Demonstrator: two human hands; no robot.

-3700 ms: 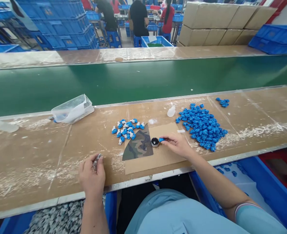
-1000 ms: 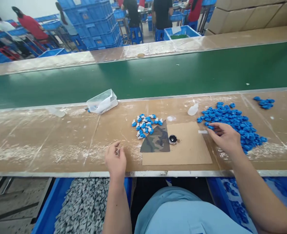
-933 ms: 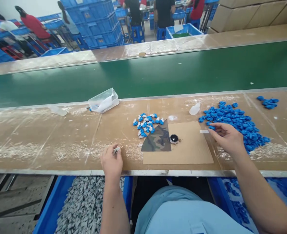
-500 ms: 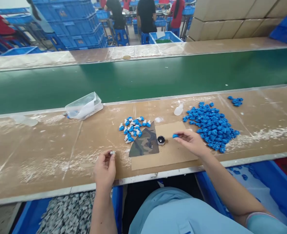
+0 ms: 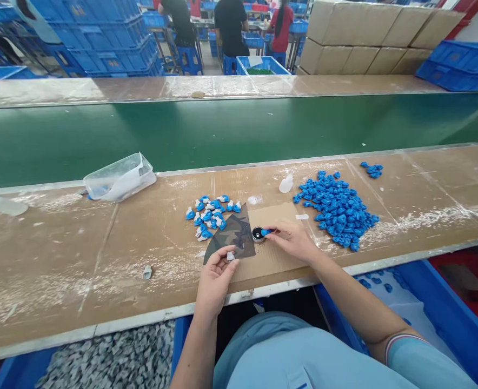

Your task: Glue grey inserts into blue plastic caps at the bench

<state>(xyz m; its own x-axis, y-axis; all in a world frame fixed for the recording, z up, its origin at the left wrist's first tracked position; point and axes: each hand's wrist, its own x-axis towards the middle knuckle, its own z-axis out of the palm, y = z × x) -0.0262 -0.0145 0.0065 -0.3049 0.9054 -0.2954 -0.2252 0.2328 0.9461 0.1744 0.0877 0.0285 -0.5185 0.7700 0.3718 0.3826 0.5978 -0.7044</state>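
Between thumb and fingers my left hand [image 5: 218, 275] pinches a small grey plastic piece [image 5: 231, 255], over the near edge of a camouflage-patterned sheet [image 5: 239, 232]. My right hand [image 5: 291, 240] grips a small blue plastic piece [image 5: 265, 232], its tip at a small round black dish [image 5: 258, 234] on the cardboard sheet [image 5: 275, 213]. Whether the piece touches the inside of the dish I cannot tell. Beyond the camouflage sheet lies a group of joined blue-and-white pieces [image 5: 212, 213]. A large pile of blue pieces [image 5: 336, 210] is to the right of my right hand.
A clear plastic box [image 5: 119, 178] lies by the green conveyor belt [image 5: 206, 129]. One loose grey piece [image 5: 147, 272] rests on the table at left. Below the table edge are a bin of grey pieces [image 5: 113, 356] and a blue bin [image 5: 445, 308]. People sit across the belt.
My left hand has moved right with the grey piece to the camouflage sheet. My right hand has brought the blue piece left to the black dish. The view has shifted slightly.
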